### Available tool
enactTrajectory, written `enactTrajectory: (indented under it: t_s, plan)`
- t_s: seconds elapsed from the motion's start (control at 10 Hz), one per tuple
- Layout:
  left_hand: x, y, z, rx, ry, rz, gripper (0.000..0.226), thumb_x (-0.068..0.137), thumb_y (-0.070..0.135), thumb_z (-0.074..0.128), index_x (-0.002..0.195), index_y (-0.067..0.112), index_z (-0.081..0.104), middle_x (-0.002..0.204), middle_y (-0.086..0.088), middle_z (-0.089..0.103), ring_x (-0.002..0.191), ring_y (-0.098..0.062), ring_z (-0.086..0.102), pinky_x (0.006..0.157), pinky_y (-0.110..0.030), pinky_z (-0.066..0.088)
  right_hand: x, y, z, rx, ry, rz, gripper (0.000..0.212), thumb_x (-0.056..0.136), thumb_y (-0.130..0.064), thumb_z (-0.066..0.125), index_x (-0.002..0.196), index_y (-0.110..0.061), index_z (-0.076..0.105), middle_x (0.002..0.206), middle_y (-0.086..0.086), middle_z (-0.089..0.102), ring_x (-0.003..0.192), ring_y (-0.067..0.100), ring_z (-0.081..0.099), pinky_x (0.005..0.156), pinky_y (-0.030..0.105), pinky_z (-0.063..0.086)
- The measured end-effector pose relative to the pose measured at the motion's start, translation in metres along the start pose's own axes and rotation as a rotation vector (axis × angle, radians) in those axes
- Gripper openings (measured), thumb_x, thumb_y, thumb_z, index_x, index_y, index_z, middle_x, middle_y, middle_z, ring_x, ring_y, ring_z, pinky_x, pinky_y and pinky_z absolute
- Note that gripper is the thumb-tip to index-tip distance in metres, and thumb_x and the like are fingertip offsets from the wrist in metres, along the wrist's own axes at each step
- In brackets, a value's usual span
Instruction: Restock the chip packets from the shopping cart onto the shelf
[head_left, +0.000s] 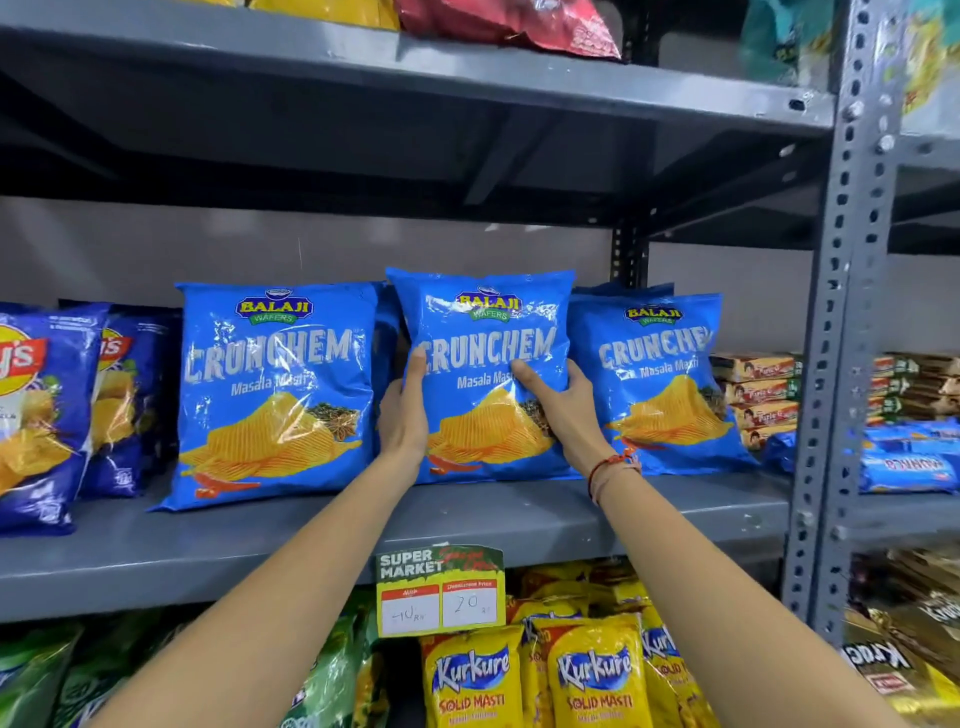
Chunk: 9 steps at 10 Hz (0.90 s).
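— What stands on the grey shelf (519, 512)?
— The middle chip packet (488, 364), upright between two others. My left hand (402, 415) grips its left edge, my right hand (563, 410) grips its right edge.

The left picture edge cuts off the dark blue packets (36, 415), leaving their brand name incomplete. Behind the held Crunchem packet (488, 374), another blue packet (387, 332) shows only as a sliver. The left hand (402, 415) hides its fingers behind that held packet. Handwriting on the price tag (440, 592) is partly illegible. The top edge crops the red packet (519, 21).
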<state>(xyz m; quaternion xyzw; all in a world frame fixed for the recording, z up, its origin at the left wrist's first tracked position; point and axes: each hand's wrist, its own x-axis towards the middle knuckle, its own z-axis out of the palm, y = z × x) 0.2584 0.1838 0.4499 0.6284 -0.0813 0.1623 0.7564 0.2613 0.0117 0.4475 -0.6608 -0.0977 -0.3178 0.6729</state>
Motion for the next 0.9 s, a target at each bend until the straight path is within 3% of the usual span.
enactTrajectory:
  t_s: [0.1,0.2,0.3,0.4,0.5,0.6,0.8,0.9]
  plan:
    - [0.001,-0.006,0.001,-0.012,0.014,0.019,0.081,0.067,0.082,0.04,0.123,0.025,0.054,0.13,-0.003,0.058,0.117,-0.025,0.053,0.103,-0.049,0.04,-0.003,0.001,0.002,-0.024,0.021,-0.009,0.059,0.076,-0.034,0.077,0.125,-0.01,0.055,0.122,0.004,0.066,0.112,0.02,0.063,0.104,0.046,0.048]
    - [0.003,-0.007,0.002,0.05,0.031,0.039,0.068,0.075,0.08,0.033,0.111,0.027,0.055,0.122,-0.003,0.06,0.108,-0.024,0.056,0.098,-0.047,0.043,-0.002,0.002,0.002,-0.048,0.041,-0.038,0.05,0.076,-0.034,0.077,0.118,-0.013,0.059,0.116,0.002,0.069,0.108,0.02,0.065,0.101,0.047,0.05]
    - [0.004,-0.009,0.004,0.106,0.093,0.067,0.068,0.08,0.074,0.033,0.112,0.017,0.054,0.1,-0.004,0.061,0.088,-0.021,0.056,0.073,-0.036,0.042,-0.003,0.005,0.003,-0.084,0.099,-0.064,0.062,0.074,-0.039,0.078,0.124,-0.012,0.053,0.109,-0.012,0.066,0.1,-0.009,0.063,0.09,0.016,0.053]
    - [0.002,-0.011,0.003,0.143,0.157,0.16,0.06,0.088,0.061,0.038,0.125,0.015,0.046,0.114,-0.006,0.057,0.102,-0.024,0.053,0.079,-0.034,0.038,-0.006,0.004,0.001,-0.146,0.198,-0.12,0.066,0.077,-0.042,0.075,0.13,-0.011,0.048,0.093,-0.031,0.049,0.078,-0.033,0.052,0.061,-0.009,0.037]
    - [-0.005,-0.01,0.002,0.209,0.159,0.241,0.057,0.093,0.049,0.038,0.137,0.013,0.034,0.136,-0.01,0.048,0.123,-0.028,0.045,0.101,-0.042,0.039,-0.015,-0.003,-0.001,-0.225,0.279,-0.164,0.067,0.078,-0.047,0.071,0.131,-0.013,0.047,0.097,-0.016,0.057,0.093,0.0,0.057,0.074,0.007,0.043]
    - [-0.015,-0.01,0.002,0.27,0.136,0.325,0.059,0.094,0.044,0.04,0.143,0.014,0.026,0.149,-0.009,0.034,0.136,-0.025,0.031,0.11,-0.04,0.027,-0.027,-0.01,-0.003,-0.251,0.306,-0.229,0.066,0.081,-0.044,0.068,0.134,-0.012,0.045,0.118,0.003,0.058,0.108,0.015,0.054,0.09,0.025,0.043]
    - [-0.026,-0.011,-0.008,0.398,0.073,0.546,0.061,0.094,0.039,0.044,0.145,0.018,0.018,0.154,-0.002,0.023,0.141,-0.016,0.021,0.106,-0.024,0.017,-0.062,-0.048,-0.01,-0.222,0.353,-0.371,0.041,0.086,-0.041,0.063,0.12,-0.02,0.053,0.117,-0.001,0.06,0.103,0.006,0.055,0.076,0.004,0.043]
    - [-0.026,-0.006,-0.02,0.531,0.045,0.66,0.063,0.094,0.038,0.044,0.146,0.016,0.017,0.156,-0.004,0.021,0.143,-0.017,0.018,0.114,-0.032,0.019,-0.083,-0.083,-0.015,-0.13,0.416,-0.513,0.021,0.087,-0.038,0.064,0.104,-0.029,0.056,0.103,-0.006,0.063,0.096,-0.002,0.057,0.075,0.008,0.047]
